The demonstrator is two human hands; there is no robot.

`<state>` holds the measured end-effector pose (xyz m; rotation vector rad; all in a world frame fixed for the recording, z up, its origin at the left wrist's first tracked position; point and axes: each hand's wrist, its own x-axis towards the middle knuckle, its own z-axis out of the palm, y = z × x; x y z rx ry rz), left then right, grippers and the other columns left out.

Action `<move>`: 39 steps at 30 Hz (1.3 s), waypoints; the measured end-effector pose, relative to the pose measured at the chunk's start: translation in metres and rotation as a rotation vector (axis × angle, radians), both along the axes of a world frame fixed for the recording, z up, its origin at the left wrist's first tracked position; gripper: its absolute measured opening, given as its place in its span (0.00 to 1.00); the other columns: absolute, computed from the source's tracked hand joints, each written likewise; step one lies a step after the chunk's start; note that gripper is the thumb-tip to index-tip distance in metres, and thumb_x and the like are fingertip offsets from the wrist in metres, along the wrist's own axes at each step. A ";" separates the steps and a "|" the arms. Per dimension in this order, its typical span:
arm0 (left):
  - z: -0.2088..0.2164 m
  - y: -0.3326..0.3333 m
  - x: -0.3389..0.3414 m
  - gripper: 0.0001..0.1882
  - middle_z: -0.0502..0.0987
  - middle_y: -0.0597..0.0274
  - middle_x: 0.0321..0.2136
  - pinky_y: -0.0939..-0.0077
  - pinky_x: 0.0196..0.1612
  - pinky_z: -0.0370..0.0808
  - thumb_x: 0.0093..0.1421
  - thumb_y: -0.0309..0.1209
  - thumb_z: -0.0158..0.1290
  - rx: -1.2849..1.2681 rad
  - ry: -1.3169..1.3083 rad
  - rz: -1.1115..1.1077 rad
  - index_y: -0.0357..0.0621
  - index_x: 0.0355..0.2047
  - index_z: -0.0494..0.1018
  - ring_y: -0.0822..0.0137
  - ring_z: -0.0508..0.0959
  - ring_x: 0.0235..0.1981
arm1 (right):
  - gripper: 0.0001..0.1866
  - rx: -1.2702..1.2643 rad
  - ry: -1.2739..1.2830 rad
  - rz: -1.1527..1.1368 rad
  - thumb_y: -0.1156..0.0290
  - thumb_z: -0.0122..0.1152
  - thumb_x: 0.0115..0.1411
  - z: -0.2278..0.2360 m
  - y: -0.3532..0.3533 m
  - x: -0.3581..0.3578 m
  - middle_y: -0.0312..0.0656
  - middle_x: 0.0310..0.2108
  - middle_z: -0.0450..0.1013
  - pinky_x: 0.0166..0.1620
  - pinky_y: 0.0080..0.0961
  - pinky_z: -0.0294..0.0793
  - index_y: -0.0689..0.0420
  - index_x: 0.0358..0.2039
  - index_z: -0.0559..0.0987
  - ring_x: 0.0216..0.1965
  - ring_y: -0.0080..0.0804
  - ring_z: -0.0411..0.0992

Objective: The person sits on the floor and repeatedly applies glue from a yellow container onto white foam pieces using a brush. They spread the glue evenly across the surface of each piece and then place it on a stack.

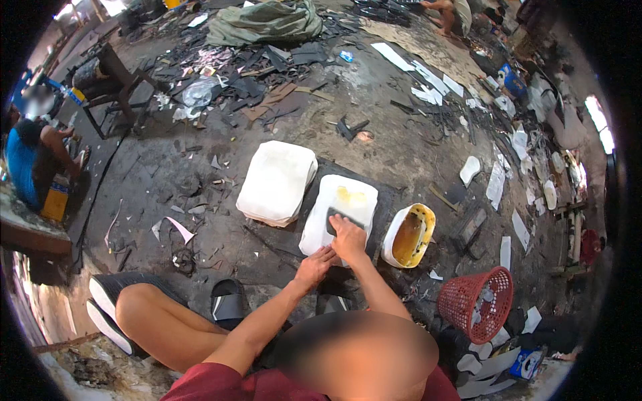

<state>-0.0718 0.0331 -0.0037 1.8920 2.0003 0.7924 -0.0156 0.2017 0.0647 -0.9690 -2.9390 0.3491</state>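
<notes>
A white sheet (324, 217) with rounded corners lies on a dark board in front of me. Yellow, glue-like smears mark its far end. My right hand (349, 238) grips a dark, flat rectangular piece (358, 217), like a spreader, and presses it on the middle of the sheet. On the sheet's near edge rests my left hand (316, 266), fingers stretched out and holding nothing. Left of the sheet is a stack of similar white sheets (277, 177). To the right sits a cut-open plastic container (429, 227) with amber liquid and yellow crust on its rim.
A red plastic basket (461, 301) tilts at the near right. Black slide sandals (229, 302) lie by my legs. Scraps cover much of the floor, including white strips (428, 79) at the far right. A co-worker (30, 160) sits at the left beside a wooden chair (120, 87).
</notes>
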 end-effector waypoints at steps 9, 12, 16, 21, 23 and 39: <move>-0.002 0.006 -0.006 0.31 0.70 0.51 0.62 0.54 0.69 0.62 0.49 0.17 0.52 0.067 -0.075 0.099 0.36 0.58 0.70 0.51 0.66 0.66 | 0.20 -0.085 0.048 -0.596 0.59 0.59 0.59 0.015 0.083 -0.013 0.56 0.39 0.80 0.44 0.51 0.78 0.55 0.50 0.78 0.41 0.58 0.79; 0.000 0.007 -0.006 0.30 0.70 0.51 0.61 0.55 0.70 0.62 0.50 0.17 0.51 0.072 -0.092 0.099 0.35 0.58 0.70 0.52 0.66 0.66 | 0.22 -0.138 0.007 -0.530 0.59 0.60 0.58 -0.001 0.078 -0.041 0.56 0.40 0.80 0.46 0.52 0.78 0.56 0.50 0.77 0.43 0.58 0.79; 0.001 0.006 -0.008 0.28 0.70 0.51 0.61 0.57 0.70 0.62 0.54 0.19 0.49 0.073 -0.052 0.098 0.34 0.57 0.70 0.53 0.67 0.66 | 0.19 -0.142 0.051 -0.398 0.62 0.61 0.57 -0.021 0.091 -0.091 0.55 0.40 0.80 0.46 0.50 0.78 0.55 0.48 0.79 0.44 0.57 0.79; -0.003 0.004 -0.008 0.26 0.70 0.51 0.61 0.58 0.70 0.63 0.57 0.24 0.49 0.087 0.071 0.073 0.35 0.58 0.70 0.55 0.67 0.65 | 0.17 -0.136 -0.140 0.147 0.64 0.63 0.54 0.004 0.115 -0.136 0.45 0.40 0.81 0.46 0.43 0.79 0.42 0.45 0.84 0.43 0.48 0.80; -0.004 0.002 -0.006 0.26 0.70 0.51 0.62 0.58 0.69 0.63 0.57 0.25 0.49 0.079 0.096 0.068 0.36 0.58 0.70 0.55 0.67 0.66 | 0.18 -0.174 -0.333 0.373 0.64 0.65 0.52 0.022 0.100 -0.131 0.37 0.40 0.82 0.46 0.38 0.79 0.35 0.45 0.86 0.42 0.43 0.80; 0.011 0.018 0.001 0.34 0.66 0.49 0.64 0.58 0.71 0.59 0.49 0.18 0.53 -0.017 0.011 0.118 0.32 0.60 0.66 0.52 0.63 0.68 | 0.18 -0.301 -0.122 0.291 0.60 0.62 0.56 -0.002 0.067 -0.072 0.41 0.36 0.82 0.41 0.44 0.78 0.33 0.49 0.82 0.39 0.45 0.80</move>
